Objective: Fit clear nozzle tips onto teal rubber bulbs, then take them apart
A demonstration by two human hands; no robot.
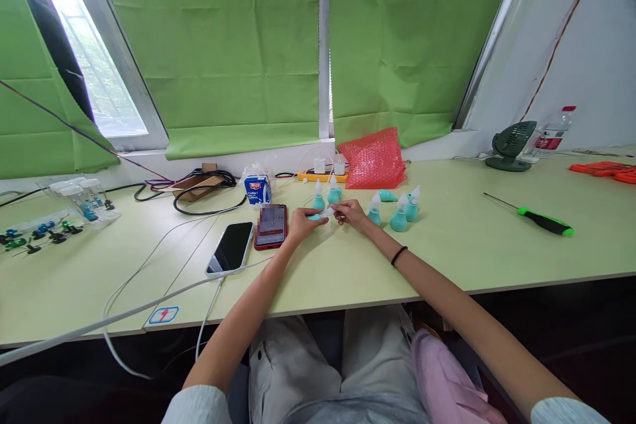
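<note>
A small piece with a translucent whitish end (326, 212) is held above the pale yellow-green tabletop (342, 278), between the left hand (304, 224) and the right hand (349, 213). The left fingers grasp it from the left, and a patch of teal shows beside them. The right fingers are pinched at its opposite end; the exact contact is too small to make out. Its long axis seems to run roughly left to right, from hand to hand, with the right end slightly higher in view. It lies to the right of the left fingers and just left of the right fingers, so neither hand is clearly nearer.

Just behind the hands stand 2 upright teal bulbs with clear pointed tips (318, 201). Another 3 upright teal bulbs with clear tips (399, 220) stand to the right, near the right wrist, with 1 teal bulb lying on its side (387, 196) behind them. Left of the left hand lie a phone in a dark red case (271, 227) and a phone in a white case (231, 248).
</note>
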